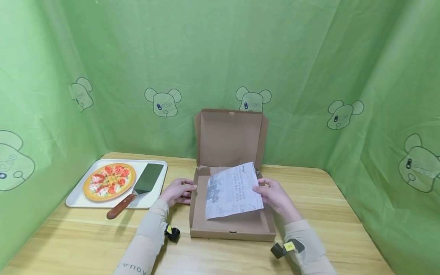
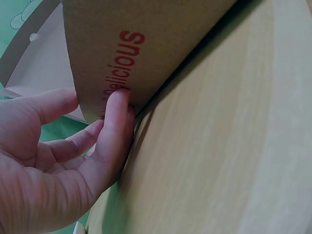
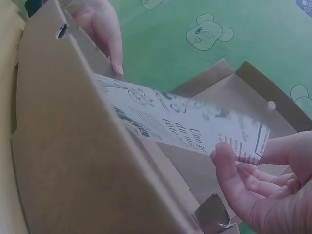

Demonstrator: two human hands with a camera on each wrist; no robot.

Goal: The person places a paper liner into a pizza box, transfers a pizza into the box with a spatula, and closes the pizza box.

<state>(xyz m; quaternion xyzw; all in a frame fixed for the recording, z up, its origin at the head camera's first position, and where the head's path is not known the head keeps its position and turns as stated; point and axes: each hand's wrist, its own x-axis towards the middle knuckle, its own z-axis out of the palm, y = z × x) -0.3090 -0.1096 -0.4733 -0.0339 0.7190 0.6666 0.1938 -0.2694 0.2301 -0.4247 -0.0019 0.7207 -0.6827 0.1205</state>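
The left sleeve and right sleeve lie nearest. Ahead of them, the left hand, fingers half bent, lightly pinches the near side wall of the cardboard box. The right hand pinches the printed sheet at its edge, thumb against fingers; the sheet slants over the box floor between both hands. Left of the left hand, a tray bears a pizza and a spatula.

Held at one side only, the sheet might fold or slip askew, since it looks thin. A sharp pull could tear it; a shove from the left hand could skid the box across the worktop.
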